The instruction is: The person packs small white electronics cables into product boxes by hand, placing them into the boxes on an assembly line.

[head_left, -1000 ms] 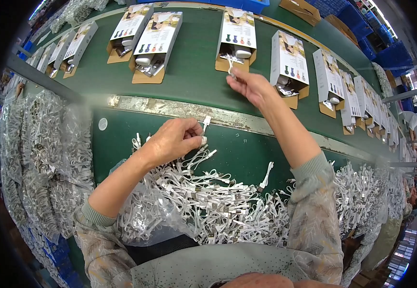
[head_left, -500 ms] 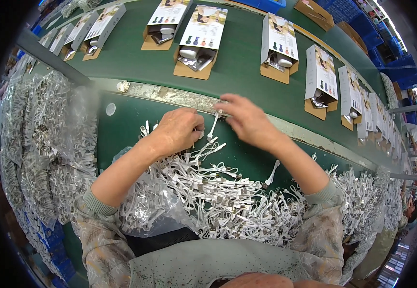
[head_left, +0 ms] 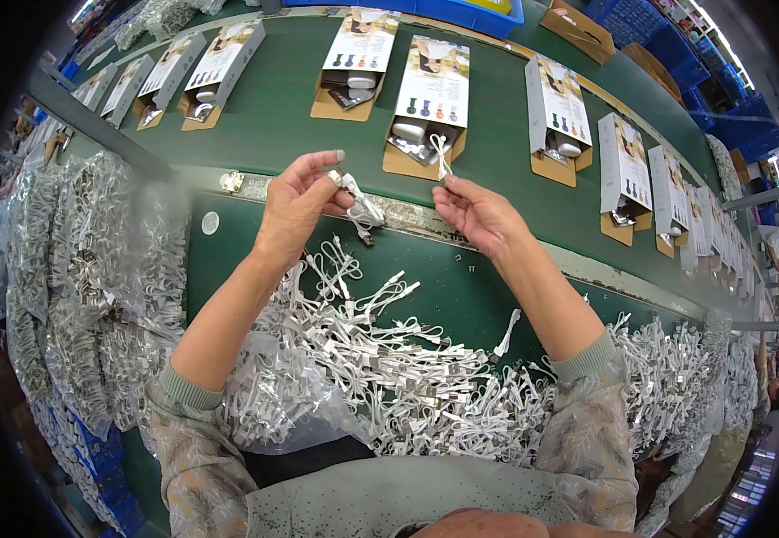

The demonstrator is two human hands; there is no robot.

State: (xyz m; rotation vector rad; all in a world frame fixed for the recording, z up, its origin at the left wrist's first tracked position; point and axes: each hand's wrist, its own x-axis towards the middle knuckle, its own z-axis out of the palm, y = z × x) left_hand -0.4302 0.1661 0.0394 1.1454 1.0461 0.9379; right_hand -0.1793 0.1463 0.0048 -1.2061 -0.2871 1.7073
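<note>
Left hand (head_left: pixel 304 195), clamped on bunched white cables (head_left: pixel 365 210); right hand (head_left: pixel 481 217), set apart, clamped on one looped white cable (head_left: pixel 441 154) at an open white cardboard box (head_left: pixel 436 82).

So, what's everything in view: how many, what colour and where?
Belt: one, green, upper half
Boxes: over ten, white, brown-flapped, on belt
Rail: one, grey metal, before belt
Bench: one, green, near side
Loose cables: uncountable, white, heaped on bench
Bagged cables: many, white, left
Crates: several, blue, mostly upper right
Cartons: two, brown, upper right
People: a few, colours unclear, far right
Left hand: one, over rail, holding white cables
Right hand: one, over rail, holding white cable
</note>
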